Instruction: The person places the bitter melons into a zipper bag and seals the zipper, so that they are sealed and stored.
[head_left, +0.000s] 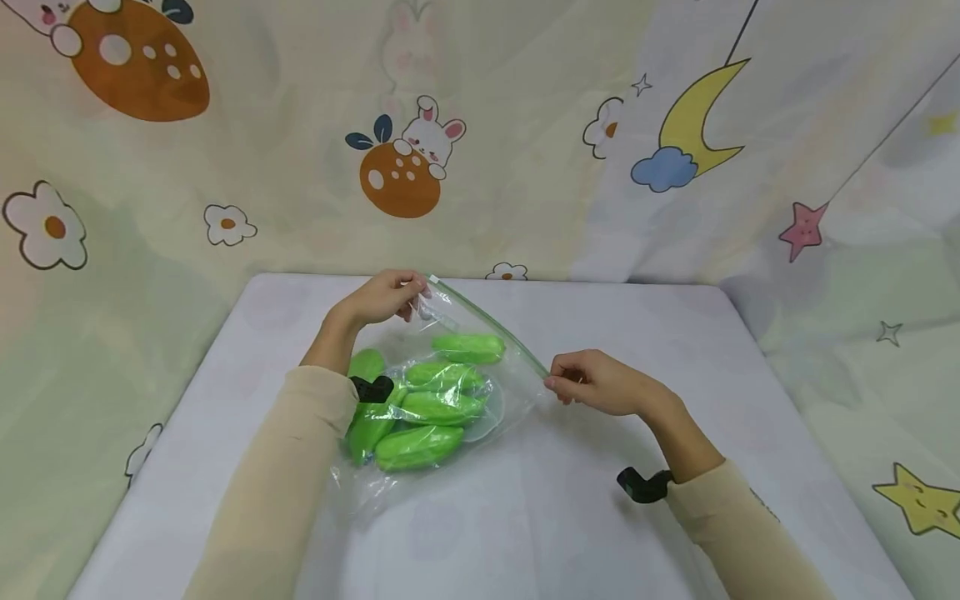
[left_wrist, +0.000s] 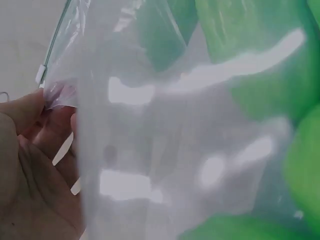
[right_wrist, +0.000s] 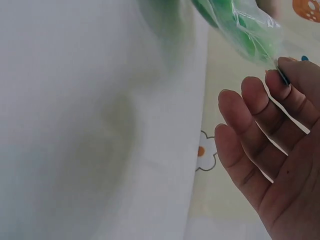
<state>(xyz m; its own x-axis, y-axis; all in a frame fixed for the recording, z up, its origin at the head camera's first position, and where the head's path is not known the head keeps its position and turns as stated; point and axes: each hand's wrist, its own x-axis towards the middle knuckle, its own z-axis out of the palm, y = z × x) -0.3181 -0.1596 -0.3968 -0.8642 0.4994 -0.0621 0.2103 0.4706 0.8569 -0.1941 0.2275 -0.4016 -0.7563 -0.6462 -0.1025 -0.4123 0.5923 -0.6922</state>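
A clear zip bag (head_left: 517, 408) with a green zip strip (head_left: 487, 318) holds several green, elongated vegetable-like pieces (head_left: 420, 448). My left hand (head_left: 382, 297) pinches the far left corner of the bag, beside the white slider (head_left: 434, 280). In the left wrist view the slider (left_wrist: 40, 74) sits just above the thumb and fingertips. My right hand (head_left: 600, 382) pinches the other end of the zip strip between thumb and index finger; its remaining fingers (right_wrist: 235, 112) spread loosely in the right wrist view. Between the hands the strip runs straight and slanting. A pale round shape (head_left: 489, 417) shows through the plastic.
A white-covered table (head_left: 600, 533) lies under the bag, its far edge close beyond the left hand. Behind and at the sides hangs a printed cloth (head_left: 525, 167). Black wrist cameras (head_left: 643, 485) stick out at both sleeves.
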